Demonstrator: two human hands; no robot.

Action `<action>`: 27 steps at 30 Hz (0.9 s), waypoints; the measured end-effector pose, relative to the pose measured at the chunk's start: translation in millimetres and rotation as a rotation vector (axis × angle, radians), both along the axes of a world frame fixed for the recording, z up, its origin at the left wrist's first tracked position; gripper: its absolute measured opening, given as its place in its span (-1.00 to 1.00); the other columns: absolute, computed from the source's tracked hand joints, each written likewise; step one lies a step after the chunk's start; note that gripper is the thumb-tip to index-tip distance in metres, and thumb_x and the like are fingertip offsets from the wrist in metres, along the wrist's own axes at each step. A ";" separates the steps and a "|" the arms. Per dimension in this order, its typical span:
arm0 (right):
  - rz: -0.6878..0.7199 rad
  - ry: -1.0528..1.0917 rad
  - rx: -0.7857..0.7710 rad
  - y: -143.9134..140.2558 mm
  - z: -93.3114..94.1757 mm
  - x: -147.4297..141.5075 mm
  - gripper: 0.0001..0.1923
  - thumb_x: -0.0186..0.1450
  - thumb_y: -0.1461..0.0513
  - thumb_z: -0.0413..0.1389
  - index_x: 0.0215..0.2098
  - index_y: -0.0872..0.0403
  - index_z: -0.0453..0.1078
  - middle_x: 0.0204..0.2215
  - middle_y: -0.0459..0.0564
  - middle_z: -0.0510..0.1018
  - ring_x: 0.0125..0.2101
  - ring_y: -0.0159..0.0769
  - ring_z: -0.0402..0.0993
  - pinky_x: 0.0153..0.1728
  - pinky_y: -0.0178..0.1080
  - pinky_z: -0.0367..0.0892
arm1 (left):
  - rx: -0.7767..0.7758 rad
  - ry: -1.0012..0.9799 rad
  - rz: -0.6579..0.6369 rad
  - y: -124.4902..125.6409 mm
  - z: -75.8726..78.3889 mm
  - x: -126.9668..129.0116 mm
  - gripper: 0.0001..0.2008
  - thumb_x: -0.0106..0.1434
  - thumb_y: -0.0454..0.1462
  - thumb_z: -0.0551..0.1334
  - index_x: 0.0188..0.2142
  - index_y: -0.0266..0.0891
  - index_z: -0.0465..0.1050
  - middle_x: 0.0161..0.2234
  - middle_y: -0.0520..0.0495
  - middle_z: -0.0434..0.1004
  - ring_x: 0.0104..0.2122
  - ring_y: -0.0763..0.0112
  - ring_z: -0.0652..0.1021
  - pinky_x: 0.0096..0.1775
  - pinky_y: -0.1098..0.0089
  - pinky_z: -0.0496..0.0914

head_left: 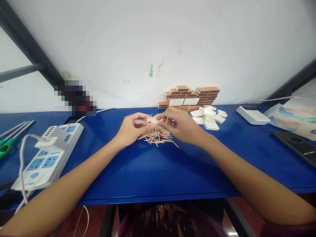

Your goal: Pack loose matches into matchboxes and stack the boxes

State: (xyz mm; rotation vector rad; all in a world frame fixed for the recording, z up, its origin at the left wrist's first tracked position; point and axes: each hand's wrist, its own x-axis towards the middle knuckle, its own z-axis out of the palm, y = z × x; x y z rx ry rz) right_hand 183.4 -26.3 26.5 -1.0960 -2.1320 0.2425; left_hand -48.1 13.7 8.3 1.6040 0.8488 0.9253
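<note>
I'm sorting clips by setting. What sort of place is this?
Likely a small hand-packing workbench: a blue table against a wall, loose matches, stacked matchboxes and a power strip.

Left of the hands: power strip (46, 154), scissors (6, 146). Beyond the hands: stacked matchboxes (190, 97), white trays (208, 117). Right: phone (296, 146), white device (251, 114).

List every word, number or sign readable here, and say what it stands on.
None can be read.
Matchbox between left hand and right hand: printed face too small and blurred.
Power strip: blue socket panels, no legible marking.
White device: dark screen, nothing legible.
Stacked matchboxes: plain brown and white sides.
Phone: screen dark.
</note>
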 end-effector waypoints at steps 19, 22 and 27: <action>-0.176 -0.311 -0.081 18.2 -18.1 20.7 -0.79 0.43 0.09 0.18 -0.28 0.03 0.48 -0.33 0.00 0.58 -0.35 -0.24 0.45 -0.36 -0.19 0.19 | 0.163 0.016 0.100 13.8 0.0 -9.2 -0.48 0.05 -0.14 0.57 -0.02 -0.23 0.58 -0.31 -0.11 0.73 -0.39 0.34 0.63 -0.28 0.29 0.49; -0.162 -0.306 -0.090 18.3 -18.5 19.5 -0.79 0.40 0.09 0.22 -0.33 0.02 0.44 -0.35 -0.01 0.55 -0.37 -0.25 0.43 -0.37 -0.18 0.19 | 0.177 0.039 0.096 15.7 -0.8 -9.6 -0.50 0.03 -0.15 0.58 -0.04 -0.22 0.60 -0.33 -0.09 0.72 -0.42 0.37 0.59 -0.30 0.31 0.47; -0.142 -0.045 0.049 7.1 -5.9 3.5 -0.88 0.45 0.15 0.14 -0.23 0.01 0.44 -0.35 -0.06 0.50 -0.42 -0.32 0.34 -0.34 -0.19 0.21 | 0.162 0.048 0.073 10.6 -2.3 -5.4 -0.49 0.02 -0.16 0.58 -0.06 -0.26 0.61 -0.37 -0.09 0.71 -0.45 0.40 0.56 -0.35 0.35 0.43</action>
